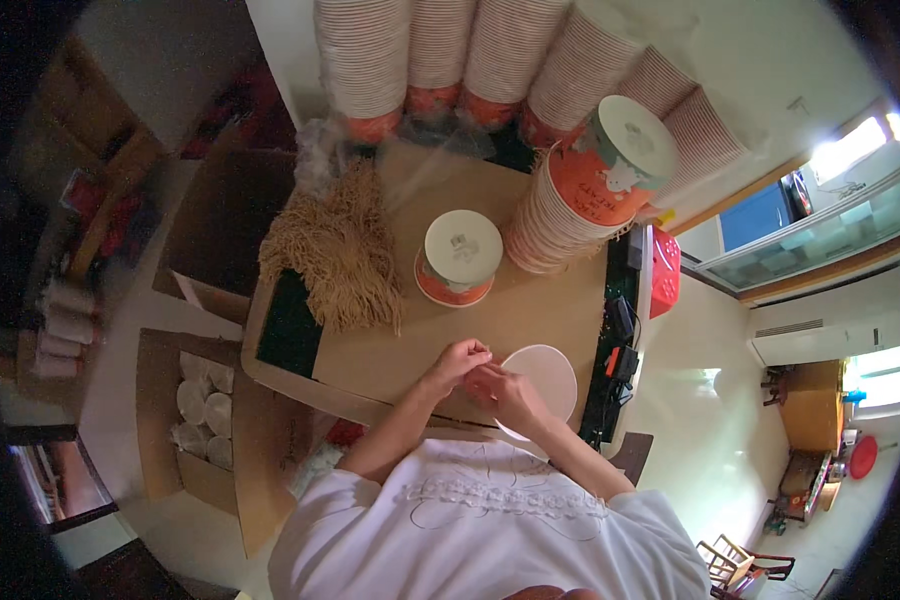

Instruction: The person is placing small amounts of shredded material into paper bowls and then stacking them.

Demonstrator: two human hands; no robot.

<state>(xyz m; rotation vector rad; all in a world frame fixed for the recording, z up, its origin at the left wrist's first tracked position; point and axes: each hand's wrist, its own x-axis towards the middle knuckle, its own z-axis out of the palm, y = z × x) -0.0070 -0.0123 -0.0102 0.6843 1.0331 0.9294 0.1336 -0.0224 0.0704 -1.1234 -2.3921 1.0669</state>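
Observation:
My left hand [459,362] is closed, its fingertips pinched together close to the other hand. My right hand [515,395] is curled, its fingers meeting the left fingertips; what they hold, if anything, is too small to make out. A white paper bucket [548,375] lies beside and partly under my right hand, its round opening showing. Just beyond my hands stands an upside-down paper bucket [464,249] with a pale base and an orange lower band. A heap of tan twisted paper cords [340,255] lies to the left on the brown cardboard-covered table [450,345].
Tall stacks of nested paper buckets [365,60] line the table's back edge. A leaning stack of orange buckets [600,185] stands at right. Black chargers and an orange plug [622,362] sit along the right edge. Left of the table is an open carton [205,420] of wrapped white rolls.

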